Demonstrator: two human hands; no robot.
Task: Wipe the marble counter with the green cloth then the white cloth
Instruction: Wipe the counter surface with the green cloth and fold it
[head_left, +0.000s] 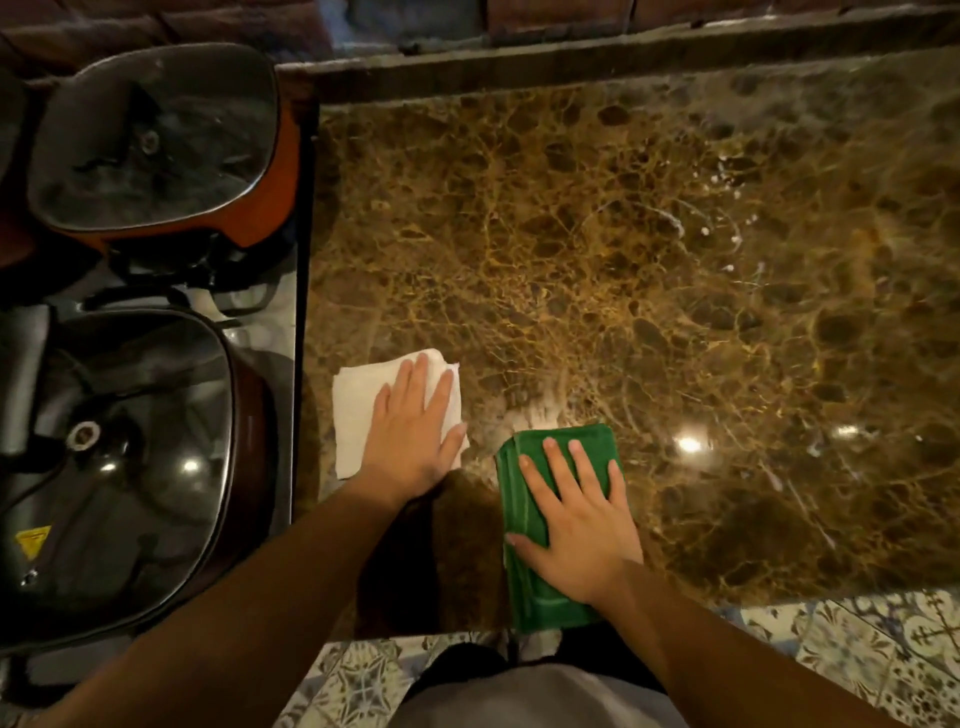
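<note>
A brown marble counter (623, 249) with gold veins fills the middle and right of the view. A folded green cloth (524, 587) lies near the counter's front edge, and my right hand (576, 514) presses flat on top of it with fingers spread. To its left lies a folded white cloth (353, 415), with my left hand (410, 431) resting flat on it, fingers apart. Wet smears and droplets (727, 244) show on the marble at the right and just beyond the green cloth.
Left of the counter, a stove holds two lidded pots: an orange one with a glass lid (156, 135) at the back and a dark one (114, 457) at the front. A raised stone ledge (571, 67) runs along the counter's back. Patterned floor tiles (857, 660) lie below the front edge.
</note>
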